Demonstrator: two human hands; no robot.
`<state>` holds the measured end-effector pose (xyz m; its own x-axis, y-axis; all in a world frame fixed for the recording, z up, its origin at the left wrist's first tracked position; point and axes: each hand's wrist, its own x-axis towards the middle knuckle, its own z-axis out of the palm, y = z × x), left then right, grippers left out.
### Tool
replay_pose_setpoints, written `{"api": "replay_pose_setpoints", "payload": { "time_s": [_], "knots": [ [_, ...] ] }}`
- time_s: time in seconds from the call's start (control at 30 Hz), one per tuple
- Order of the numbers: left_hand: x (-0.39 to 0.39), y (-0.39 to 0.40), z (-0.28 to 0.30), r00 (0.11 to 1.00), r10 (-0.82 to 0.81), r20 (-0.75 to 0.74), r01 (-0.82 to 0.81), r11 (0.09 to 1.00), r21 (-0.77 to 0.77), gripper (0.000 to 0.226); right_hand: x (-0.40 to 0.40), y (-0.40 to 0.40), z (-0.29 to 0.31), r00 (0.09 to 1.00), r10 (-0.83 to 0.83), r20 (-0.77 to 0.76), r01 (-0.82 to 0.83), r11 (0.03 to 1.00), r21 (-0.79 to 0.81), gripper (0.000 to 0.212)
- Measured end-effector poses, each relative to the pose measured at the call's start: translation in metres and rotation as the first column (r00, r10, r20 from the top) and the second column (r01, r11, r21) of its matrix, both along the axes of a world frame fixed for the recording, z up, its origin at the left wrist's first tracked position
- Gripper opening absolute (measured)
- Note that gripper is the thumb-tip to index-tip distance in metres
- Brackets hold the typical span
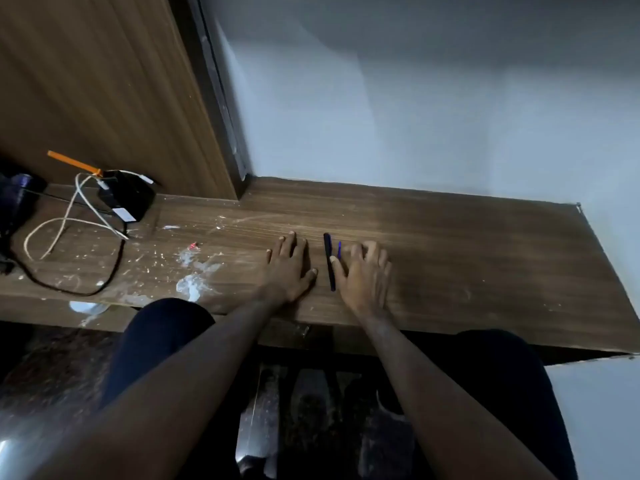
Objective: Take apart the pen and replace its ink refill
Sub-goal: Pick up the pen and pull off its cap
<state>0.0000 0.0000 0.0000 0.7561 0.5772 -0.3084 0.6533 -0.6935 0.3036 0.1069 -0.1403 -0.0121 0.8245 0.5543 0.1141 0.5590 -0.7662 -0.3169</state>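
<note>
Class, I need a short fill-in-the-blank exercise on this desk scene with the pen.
1. The dark pen lies between the person's two ____.
2. The blue refill lies on the pen's ____ side.
3. The left hand rests ____ on the wooden desk.

Missing words: hands; right; flat

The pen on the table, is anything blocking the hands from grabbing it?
Nothing visible is. The pen lies bare on the table between both hands. The right hand is right beside it, thumb at its barrel; the left hand rests flat nearby.
</note>
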Motion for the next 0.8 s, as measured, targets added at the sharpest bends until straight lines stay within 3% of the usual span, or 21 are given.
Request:
{"api": "replay_pose_setpoints", "payload": {
  "time_s": [0.1, 0.27, 0.37, 0.47, 0.6, 0.63, 0.8],
  "knots": [
    [0.01, -0.002, 0.012, 1.0, 0.007, -0.029, -0.007, 1.0, -0.005, 0.07, -0.008, 0.008, 0.002, 0.998, 0.048, 0.044, -0.048, 0.999, -0.013, 0.032],
    [0.011, -0.008, 0.026, 0.997, 0.02, -0.078, -0.021, 1.0, -0.015, 0.053, -0.015, 0.015, -0.002, 0.999, 0.047, -0.022, -0.046, 0.999, 0.012, 0.028],
    [0.008, -0.002, 0.03, 0.996, 0.089, 0.02, -0.088, 0.995, -0.049, 0.045, -0.02, 0.018, 0.0, 0.997, 0.03, -0.071, -0.026, 0.998, 0.051, 0.022],
    [0.003, 0.008, 0.03, 0.943, 0.275, 0.188, -0.219, 0.937, -0.272, 0.043, -0.018, 0.02, 0.007, 0.983, 0.062, -0.171, -0.033, 0.985, 0.166, 0.021],
    [0.004, 0.01, 0.039, 0.703, 0.664, 0.255, -0.292, 0.597, -0.747, 0.036, -0.004, 0.021, 0.037, 0.913, 0.154, -0.377, -0.017, 0.94, 0.342, 0.022],
    [0.005, 0.01, 0.042, 0.676, 0.684, 0.273, -0.263, 0.57, -0.778, 0.03, -0.001, 0.018, 0.046, 0.9, 0.184, -0.395, -0.039, 0.937, 0.348, 0.022],
    [0.002, 0.0, 0.064, 0.677, 0.632, 0.378, -0.138, 0.614, -0.777, 0.015, 0.011, -0.009, 0.07, 0.769, 0.309, -0.56, -0.119, 0.929, 0.349, 0.021]
  ]
}}
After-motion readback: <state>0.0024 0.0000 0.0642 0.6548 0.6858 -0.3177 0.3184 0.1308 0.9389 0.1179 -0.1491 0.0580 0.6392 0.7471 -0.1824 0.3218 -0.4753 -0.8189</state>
